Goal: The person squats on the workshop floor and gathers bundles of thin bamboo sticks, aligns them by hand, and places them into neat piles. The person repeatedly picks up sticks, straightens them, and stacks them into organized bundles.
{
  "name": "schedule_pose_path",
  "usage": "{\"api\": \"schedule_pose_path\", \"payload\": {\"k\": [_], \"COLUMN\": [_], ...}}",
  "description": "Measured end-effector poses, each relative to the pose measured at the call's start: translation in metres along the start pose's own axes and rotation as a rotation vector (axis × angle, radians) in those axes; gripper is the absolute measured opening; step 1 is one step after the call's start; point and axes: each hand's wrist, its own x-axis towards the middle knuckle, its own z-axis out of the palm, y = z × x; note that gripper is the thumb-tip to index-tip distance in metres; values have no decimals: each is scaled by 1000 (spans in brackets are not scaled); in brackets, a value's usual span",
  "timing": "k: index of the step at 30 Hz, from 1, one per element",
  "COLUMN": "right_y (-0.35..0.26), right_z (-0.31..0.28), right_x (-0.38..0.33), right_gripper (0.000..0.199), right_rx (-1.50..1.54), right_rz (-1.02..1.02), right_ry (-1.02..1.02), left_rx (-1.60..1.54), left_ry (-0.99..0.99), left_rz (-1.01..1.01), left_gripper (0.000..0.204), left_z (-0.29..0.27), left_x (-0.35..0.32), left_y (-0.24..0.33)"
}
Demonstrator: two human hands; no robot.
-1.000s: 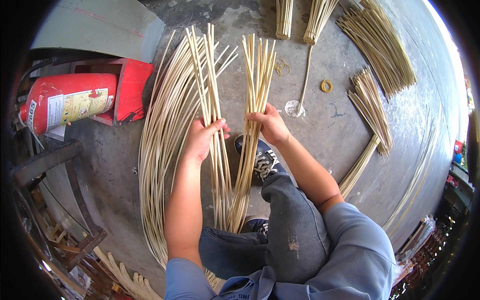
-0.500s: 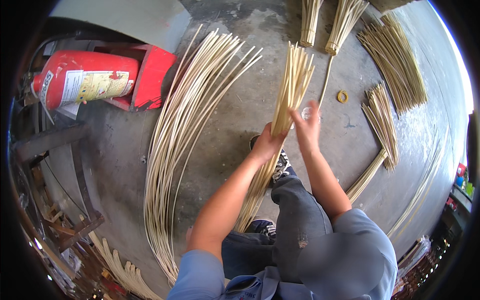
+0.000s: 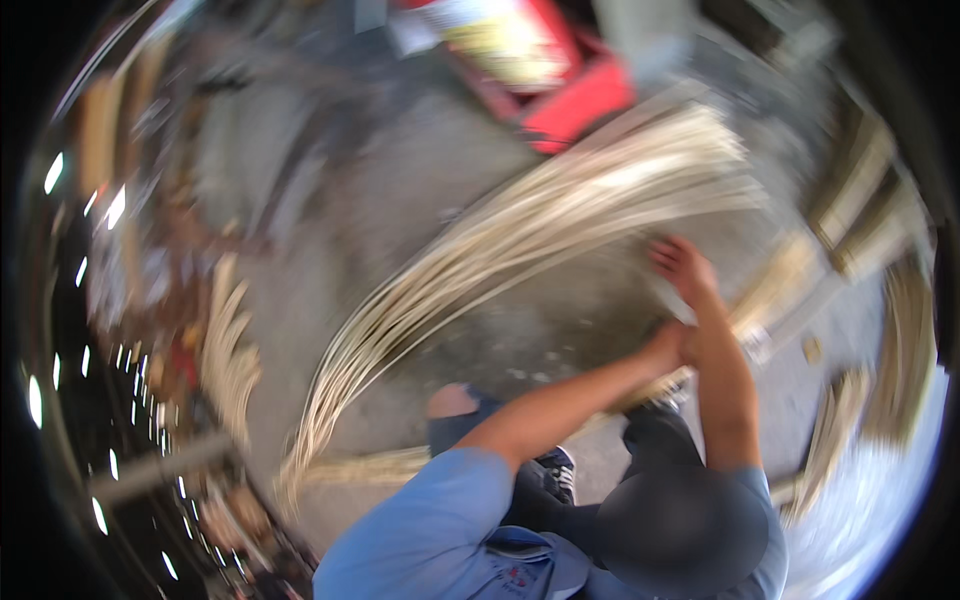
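My left hand [image 3: 668, 350] is closed around a bundle of pale, thin canes [image 3: 778, 285]; its fingers are partly hidden behind my right forearm. The bundle slants from the upper right down past my legs, its upper end smeared by motion. Reaching across above the left hand, my right hand [image 3: 685, 270] is empty, its fingers apart and slightly bent. Just beyond those fingertips lies a wide pile of long, loose canes [image 3: 540, 220], curving over the floor toward the lower left. A gap of bare floor separates the hand from the pile.
A red fire extinguisher [image 3: 545, 40] in a red stand [image 3: 585, 105] is at the top. More cane bundles [image 3: 890, 240] lie at the right, beside a darker stack [image 3: 905, 360] and a small yellow ring [image 3: 811, 350]. Further pale strips [image 3: 230, 350] lie at the left.
My view has swung left, so the scene is turned and blurred. The right hand has left the held bundle and moved toward the loose pile. The left hand still grips the bundle.
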Motion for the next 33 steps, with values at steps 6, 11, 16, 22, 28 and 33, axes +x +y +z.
{"api": "schedule_pose_path", "payload": {"k": [6, 11, 16, 22, 28, 33], "right_y": [19, 15, 17, 7, -21, 16], "right_z": [-17, -10, 10, 7, 22, 55], "right_x": [2, -8, -7, 0, 5, -53], "right_gripper": [60, 70, 77, 80, 88, 93], "right_rx": [120, 114, 209, 216, 211, 196], "right_rz": [134, 194, 245, 254, 293, 225], "right_ry": [-452, -624, -713, -805, -907, 111], "left_rx": [548, 853, 1053, 1136, 1083, 1118], "left_ry": [717, 1028, 781, 616, 489, 519], "left_rz": [178, 333, 27, -162, -256, -239], "left_gripper": [32, 71, 120, 136, 133, 128], "left_z": [-85, -171, -230, -231, -209, -155], "left_x": [-29, 6, 38, 47, 52, 1], "left_y": [28, 66, 76, 55, 75, 15]}}
